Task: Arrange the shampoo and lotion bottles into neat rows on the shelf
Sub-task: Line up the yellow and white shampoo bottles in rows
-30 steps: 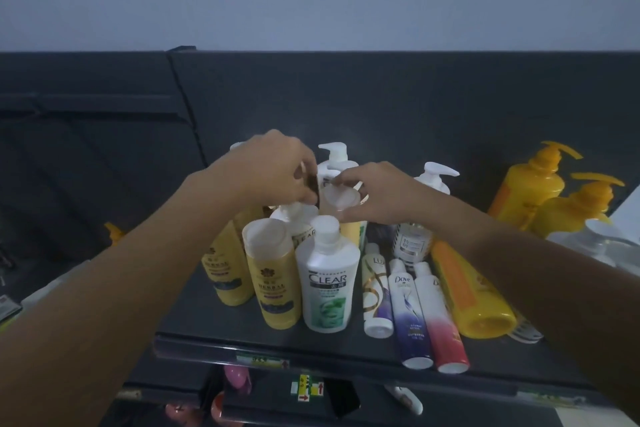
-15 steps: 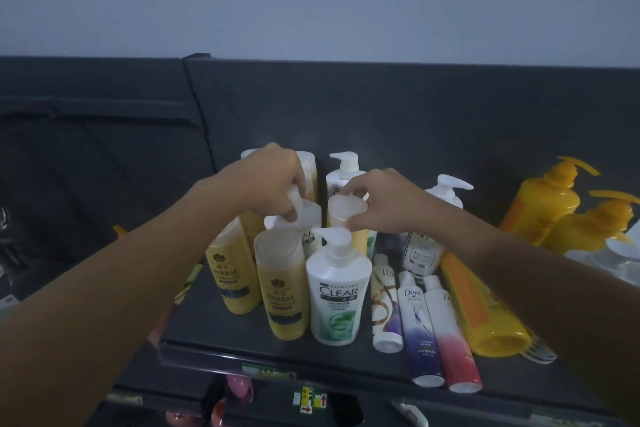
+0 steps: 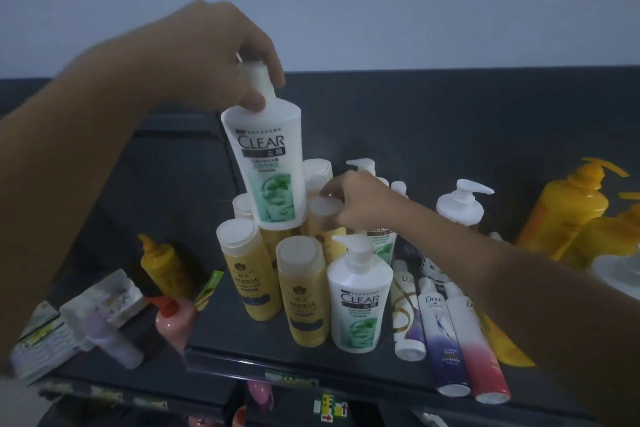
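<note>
Lifted now: white bottle (image 3: pixel 268 163), left hand (image 3: pixel 214 55) pinching its pump (image 3: pixel 258 80); right hand (image 3: pixel 360 201) pinches the cap (image 3: pixel 323 210) beneath it. A swing could topple the yellow bottles (image 3: pixel 303 291).

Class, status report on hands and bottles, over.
Left hand holds CLEAR bottle aloft by its cap. Right hand pinches cap of yellow bottle. Three tubes lie flat.

Two white bottles (image 3: pixel 263 163) (image 3: pixel 358 302) read CLEAR. Three slim tubes (image 3: pixel 407 315) (image 3: pixel 440 340) (image 3: pixel 476 354) lie side by side. Two large yellow pump bottles (image 3: pixel 568 211) (image 3: pixel 609 243) stand far right.
</note>
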`<action>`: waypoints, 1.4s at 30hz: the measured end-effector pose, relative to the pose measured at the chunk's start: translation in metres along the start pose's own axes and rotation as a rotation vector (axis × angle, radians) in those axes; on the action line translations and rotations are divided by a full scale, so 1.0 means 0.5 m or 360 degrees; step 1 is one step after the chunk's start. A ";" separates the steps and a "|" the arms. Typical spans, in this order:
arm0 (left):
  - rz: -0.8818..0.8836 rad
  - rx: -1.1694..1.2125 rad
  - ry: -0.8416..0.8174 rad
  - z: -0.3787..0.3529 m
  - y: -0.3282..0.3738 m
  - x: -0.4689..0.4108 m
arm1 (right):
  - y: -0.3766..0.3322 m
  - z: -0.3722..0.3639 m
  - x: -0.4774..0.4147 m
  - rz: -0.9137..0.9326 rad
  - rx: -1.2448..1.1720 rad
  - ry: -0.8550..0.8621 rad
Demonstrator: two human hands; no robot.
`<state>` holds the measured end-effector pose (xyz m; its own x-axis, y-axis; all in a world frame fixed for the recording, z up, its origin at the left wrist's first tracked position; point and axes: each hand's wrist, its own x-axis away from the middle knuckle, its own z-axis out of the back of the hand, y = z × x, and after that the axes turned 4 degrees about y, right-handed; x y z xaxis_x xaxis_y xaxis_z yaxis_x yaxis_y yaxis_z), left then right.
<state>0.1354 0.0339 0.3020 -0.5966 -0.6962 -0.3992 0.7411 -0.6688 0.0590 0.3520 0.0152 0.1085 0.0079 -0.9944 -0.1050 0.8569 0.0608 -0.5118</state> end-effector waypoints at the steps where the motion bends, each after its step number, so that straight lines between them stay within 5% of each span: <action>1: 0.0003 0.0013 0.0015 0.010 -0.002 -0.001 | -0.002 -0.004 -0.004 -0.0003 -0.0026 0.0002; 10: -0.0143 0.0205 0.0095 0.025 0.056 -0.037 | 0.021 0.051 0.023 0.0017 -0.0074 0.0012; 25: -0.0512 0.0265 -0.0363 -0.195 0.175 -0.090 | 0.152 0.186 0.183 -0.0329 -0.0059 0.0340; 36: -0.0568 0.0303 -0.0692 -0.337 0.139 -0.048 | 0.102 0.163 0.200 -0.0164 0.0327 0.0425; 42: -0.0520 0.0341 -0.0658 -0.361 0.129 -0.035 | 0.056 0.149 0.179 -0.0035 0.0567 0.0409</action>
<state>0.2488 0.0499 0.1478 -0.8872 -0.4597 -0.0389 0.4445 -0.8745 0.1942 0.4152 -0.0786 0.1480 -0.1024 -0.9387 -0.3293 0.9800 -0.0384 -0.1952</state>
